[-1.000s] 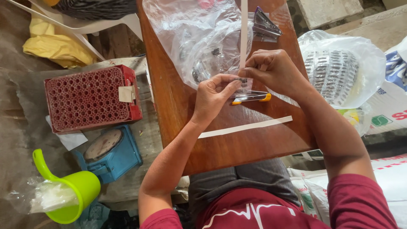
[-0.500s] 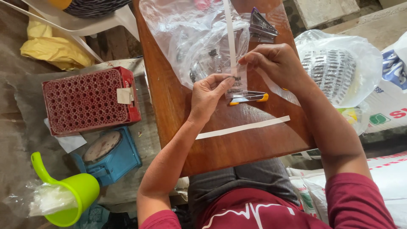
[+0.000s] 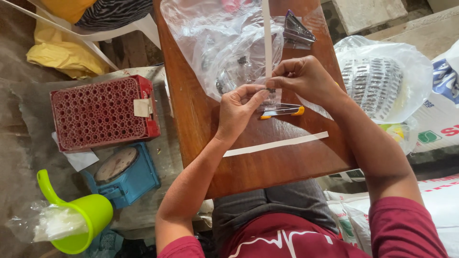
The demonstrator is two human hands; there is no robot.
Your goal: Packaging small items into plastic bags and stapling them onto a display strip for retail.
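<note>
Head view | hands (image 3: pixel 272 93) pinching small clear bag (image 3: pixel 270 95) | white strip (image 3: pixel 267 38) now upright

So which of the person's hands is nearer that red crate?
Left. The left hand is over the table's near-crate side, while the right hand sits farther across from the red crate.

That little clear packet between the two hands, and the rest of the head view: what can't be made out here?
- Small clear packet: contents, hidden by both hands' fingertips and glare.
- White strip: upper end cut off by the top edge.
- Yellow-handled tool: mostly hidden under the right hand.
- Left hand: its grip faces away.
- Scale dial: too small.
</note>
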